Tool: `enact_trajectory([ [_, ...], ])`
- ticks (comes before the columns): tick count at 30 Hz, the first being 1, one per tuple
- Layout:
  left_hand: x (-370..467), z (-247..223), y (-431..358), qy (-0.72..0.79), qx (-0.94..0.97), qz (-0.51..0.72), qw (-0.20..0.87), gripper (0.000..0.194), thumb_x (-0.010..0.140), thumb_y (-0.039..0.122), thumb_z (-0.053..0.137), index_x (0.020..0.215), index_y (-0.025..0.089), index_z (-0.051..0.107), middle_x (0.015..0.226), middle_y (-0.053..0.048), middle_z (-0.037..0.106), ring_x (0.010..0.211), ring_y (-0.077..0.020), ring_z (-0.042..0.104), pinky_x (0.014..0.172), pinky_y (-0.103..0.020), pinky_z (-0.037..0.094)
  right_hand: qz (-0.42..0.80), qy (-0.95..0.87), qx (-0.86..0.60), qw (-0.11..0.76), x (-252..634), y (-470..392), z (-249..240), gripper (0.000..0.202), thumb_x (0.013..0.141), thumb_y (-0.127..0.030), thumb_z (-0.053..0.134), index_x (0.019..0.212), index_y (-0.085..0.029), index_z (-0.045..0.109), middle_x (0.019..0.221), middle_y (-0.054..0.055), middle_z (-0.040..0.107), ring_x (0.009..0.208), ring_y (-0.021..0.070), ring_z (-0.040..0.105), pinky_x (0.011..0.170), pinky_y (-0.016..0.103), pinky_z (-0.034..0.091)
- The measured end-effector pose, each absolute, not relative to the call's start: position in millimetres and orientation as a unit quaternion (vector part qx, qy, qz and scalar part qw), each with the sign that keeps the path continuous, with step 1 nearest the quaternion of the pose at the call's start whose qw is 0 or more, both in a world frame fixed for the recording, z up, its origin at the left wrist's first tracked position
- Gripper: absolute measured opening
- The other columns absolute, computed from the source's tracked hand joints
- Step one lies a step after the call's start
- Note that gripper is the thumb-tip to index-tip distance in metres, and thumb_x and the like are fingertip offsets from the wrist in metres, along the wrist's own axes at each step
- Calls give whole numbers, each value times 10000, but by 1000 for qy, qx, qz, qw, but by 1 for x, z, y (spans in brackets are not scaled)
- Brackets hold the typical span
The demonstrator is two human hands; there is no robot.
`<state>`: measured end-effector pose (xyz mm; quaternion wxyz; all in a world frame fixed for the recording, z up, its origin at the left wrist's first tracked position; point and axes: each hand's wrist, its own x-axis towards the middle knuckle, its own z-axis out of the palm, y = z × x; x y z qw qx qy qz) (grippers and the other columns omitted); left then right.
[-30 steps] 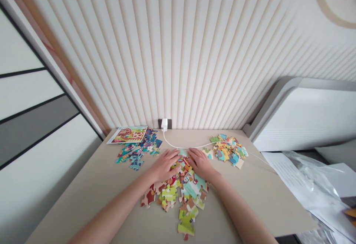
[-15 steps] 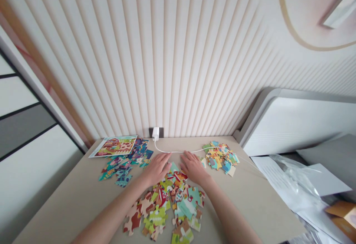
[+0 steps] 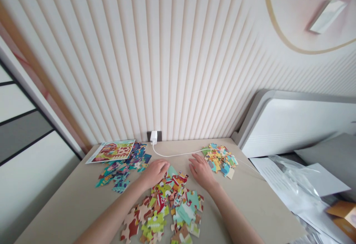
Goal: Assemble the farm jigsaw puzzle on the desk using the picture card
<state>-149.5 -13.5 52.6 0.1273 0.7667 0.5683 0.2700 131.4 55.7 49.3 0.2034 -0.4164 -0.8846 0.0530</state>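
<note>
Puzzle pieces in green, red, brown and pale blue (image 3: pixel 185 211) lie in a loose heap at the near middle of the table. My left hand (image 3: pixel 156 171) rests at the heap's far left edge, its fingers bent and close together; whether a piece is under them is hidden. On the other side, my right hand (image 3: pixel 201 170) lies with its fingers spread and holds nothing, just left of a pile of yellow and blue pieces (image 3: pixel 219 160). Dark blue and teal pieces (image 3: pixel 121 175) sit at the left, partly under a farm picture card (image 3: pixel 114 151).
A white charger (image 3: pixel 154 137) is plugged in at the ribbed wall, and its cable (image 3: pixel 178 155) crosses the back of the beige table (image 3: pixel 66 195). Papers and clear plastic (image 3: pixel 292 177) lie beyond the right edge, with an orange box (image 3: pixel 342 214).
My right hand has moved right, away from the heap and toward the yellow pile. My left hand has drawn back slightly, with its fingers more bent. The view has shifted a little.
</note>
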Motion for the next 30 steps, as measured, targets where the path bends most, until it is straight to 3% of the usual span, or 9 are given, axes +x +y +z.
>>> enact_trajectory([
  [3, -161, 57, -42, 556, 780, 246, 149, 444, 1078, 447, 323, 1205, 281, 714, 1250, -35, 727, 1188, -219, 662, 1068, -374, 513, 28, -879, -436, 189, 170, 55, 45, 426, 1017, -412, 457, 1373, -260, 637, 1498, 136, 534, 1453, 328, 401, 1220, 577, 267],
  [6, -174, 52, -71, 553, 793, 210, 145, 454, 1060, 461, 395, 1469, 318, 533, 1492, -26, 571, 1379, -246, 529, 1164, -426, 440, 27, -878, -447, 168, 199, 57, 38, 473, 1000, -499, 478, 1408, -301, 611, 1565, 110, 465, 1496, 350, 329, 1226, 625, 213],
  [9, -183, 45, -92, 543, 811, 174, 132, 526, 1041, 462, 453, 1556, 366, 405, 1587, -7, 457, 1471, -284, 416, 1211, -493, 369, 38, -879, -449, 153, 207, 63, 34, 465, 1021, -508, 430, 1390, -308, 629, 1606, 91, 413, 1513, 325, 309, 1231, 605, 220],
  [21, -222, 32, -147, 612, 768, 151, 114, 586, 1033, 435, 452, 1584, 472, 257, 1629, 70, 364, 1468, -273, 424, 1182, -486, 402, 25, -871, -443, 210, 190, 79, 34, 444, 1029, -411, 405, 1356, -243, 653, 1564, 128, 468, 1511, 313, 324, 1242, 629, 188],
  [26, -235, 18, -195, 608, 774, 153, 94, 871, 910, 579, 603, 1601, 484, 83, 1652, 38, 290, 1477, -343, 392, 1137, -547, 447, 111, -895, -360, 240, 181, 39, 47, 428, 1029, -414, 415, 1367, -286, 643, 1549, 98, 494, 1493, 297, 364, 1236, 570, 278],
  [30, -216, 20, -214, 598, 783, 147, 87, 1041, 770, 735, 678, 1597, 478, 101, 1665, -4, 240, 1495, -420, 325, 1174, -656, 332, 219, -938, -207, 172, 166, 2, 62, 614, 956, -581, 548, 1504, -307, 507, 1614, 88, 408, 1511, 300, 334, 1248, 532, 259],
])
